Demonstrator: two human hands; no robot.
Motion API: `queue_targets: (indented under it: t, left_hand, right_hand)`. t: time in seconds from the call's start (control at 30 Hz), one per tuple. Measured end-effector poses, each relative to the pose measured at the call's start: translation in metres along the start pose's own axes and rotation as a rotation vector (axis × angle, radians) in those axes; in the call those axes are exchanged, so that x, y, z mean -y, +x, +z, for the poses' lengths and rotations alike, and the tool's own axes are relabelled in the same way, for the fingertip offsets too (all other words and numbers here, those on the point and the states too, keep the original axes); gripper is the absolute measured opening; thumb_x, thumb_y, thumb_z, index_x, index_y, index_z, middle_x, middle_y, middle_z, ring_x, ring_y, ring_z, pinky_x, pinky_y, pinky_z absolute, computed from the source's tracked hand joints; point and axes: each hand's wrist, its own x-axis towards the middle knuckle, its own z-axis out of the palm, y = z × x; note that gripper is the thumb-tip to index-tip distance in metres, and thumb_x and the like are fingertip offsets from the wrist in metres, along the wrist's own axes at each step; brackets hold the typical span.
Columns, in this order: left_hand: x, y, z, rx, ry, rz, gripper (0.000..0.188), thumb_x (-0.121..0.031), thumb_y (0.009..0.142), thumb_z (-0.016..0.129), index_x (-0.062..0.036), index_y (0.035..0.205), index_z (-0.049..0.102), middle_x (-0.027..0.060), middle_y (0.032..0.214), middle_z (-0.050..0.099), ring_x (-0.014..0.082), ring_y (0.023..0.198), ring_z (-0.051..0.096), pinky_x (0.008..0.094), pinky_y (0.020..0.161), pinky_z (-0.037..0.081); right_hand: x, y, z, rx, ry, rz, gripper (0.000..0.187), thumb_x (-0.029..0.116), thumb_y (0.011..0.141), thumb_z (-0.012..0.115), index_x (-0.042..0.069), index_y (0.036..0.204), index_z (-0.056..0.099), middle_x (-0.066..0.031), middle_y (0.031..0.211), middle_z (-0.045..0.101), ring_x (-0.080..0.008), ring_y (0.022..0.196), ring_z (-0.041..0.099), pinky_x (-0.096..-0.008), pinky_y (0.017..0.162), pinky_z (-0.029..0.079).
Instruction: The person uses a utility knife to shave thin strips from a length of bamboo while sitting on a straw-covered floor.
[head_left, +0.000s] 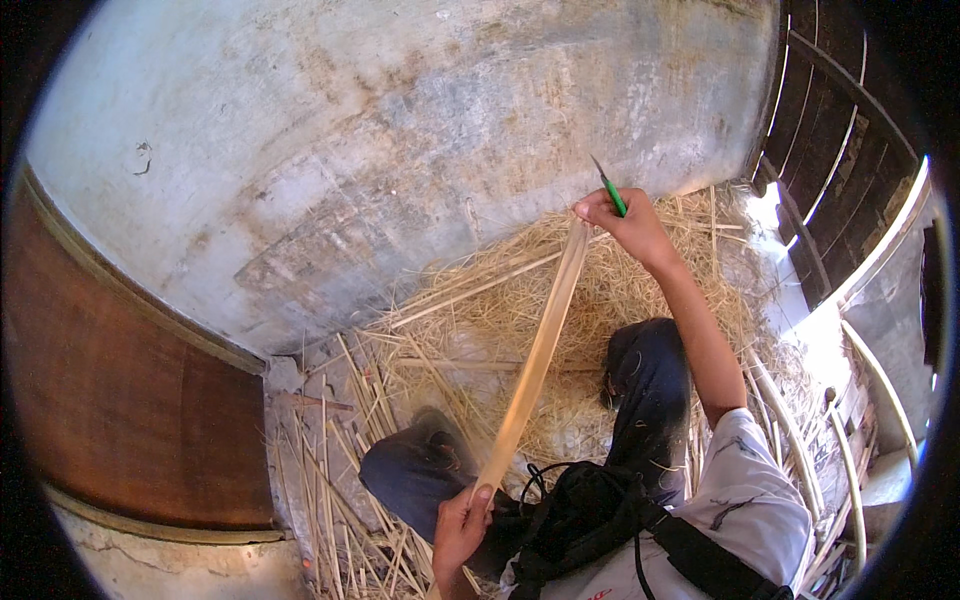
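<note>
A long, pale yellow bamboo strip [535, 365] slants across the middle, from low near my body up to the right. Its lower end is gripped by my left hand [460, 527], the thumb lying along it. My right hand [630, 225], stretched out ahead, pinches the upper end between thumb and fingers. The same right hand also holds a knife with a green handle [613, 194], its thin dark blade pointing up and away from the strip. Toward its upper end the strip looks split or layered lengthwise.
Curly shavings [520, 300] cover the floor around my bent legs. Loose thin sticks [345, 500] lie at the lower left, near a brown wooden door [140, 390]. A stained wall [420, 130] rises ahead. Long curved poles [790, 420] lie at my right, below a dark slatted panel [840, 140].
</note>
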Motion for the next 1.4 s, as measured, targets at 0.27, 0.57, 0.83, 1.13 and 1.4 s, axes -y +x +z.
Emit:
queue_targets:
  t: [0.27, 0.57, 0.83, 1.13, 1.4]
  left_hand:
    - [-0.003, 0.003, 0.01, -0.072, 0.064, 0.087, 0.037, -0.029, 0.115, 0.059, 0.003, 0.102, 0.071, 0.0064, 0.067, 0.062, 0.0113, 0.062, 0.061, 0.0327, 0.061, 0.05]
    - [-0.017, -0.001, 0.013, -0.149, 0.134, 0.109, 0.032, -0.026, 0.114, 0.06, 0.0014, 0.102, 0.071, 0.0089, 0.066, 0.061, 0.015, 0.06, 0.063, 0.0341, 0.061, 0.051]
    - [-0.024, -0.001, 0.014, -0.156, 0.2, 0.107, 0.03, -0.025, 0.113, 0.059, 0.0011, 0.105, 0.072, 0.0109, 0.069, 0.064, 0.0197, 0.061, 0.067, 0.0353, 0.062, 0.053]
    - [-0.027, -0.002, 0.014, -0.161, 0.236, 0.097, 0.027, -0.024, 0.113, 0.06, -0.0001, 0.106, 0.071, 0.0118, 0.067, 0.063, 0.0251, 0.059, 0.069, 0.0378, 0.062, 0.053]
    - [-0.025, -0.001, 0.02, -0.212, 0.312, 0.132, 0.022, -0.022, 0.109, 0.064, -0.0018, 0.109, 0.073, 0.0201, 0.071, 0.066, 0.0401, 0.068, 0.073, 0.0434, 0.061, 0.053]
  right_hand:
    - [0.031, -0.01, -0.006, -0.041, 0.151, 0.2, 0.034, 0.023, 0.098, 0.083, 0.004, 0.126, 0.079, -0.0031, 0.093, 0.079, -0.0029, 0.064, 0.056, -0.0245, 0.055, 0.041]
    - [0.021, -0.015, -0.003, -0.018, -0.069, 0.0, 0.038, 0.024, 0.092, 0.088, 0.004, 0.123, 0.079, -0.0038, 0.09, 0.079, -0.0066, 0.07, 0.062, -0.0281, 0.062, 0.048]
    - [0.015, -0.017, 0.002, -0.065, -0.281, 0.015, 0.032, 0.027, 0.089, 0.091, 0.001, 0.107, 0.083, -0.0075, 0.088, 0.079, -0.013, 0.082, 0.07, -0.0353, 0.076, 0.055]
    - [0.022, -0.026, 0.016, -0.103, -0.594, -0.164, 0.025, 0.028, 0.091, 0.085, 0.006, 0.102, 0.083, -0.0196, 0.09, 0.077, -0.034, 0.083, 0.076, -0.0429, 0.076, 0.058]
    - [0.004, -0.016, 0.019, -0.114, -0.372, -0.15, 0.025, 0.018, 0.089, 0.083, 0.008, 0.111, 0.077, -0.0145, 0.095, 0.079, -0.0329, 0.089, 0.078, -0.0426, 0.082, 0.059]
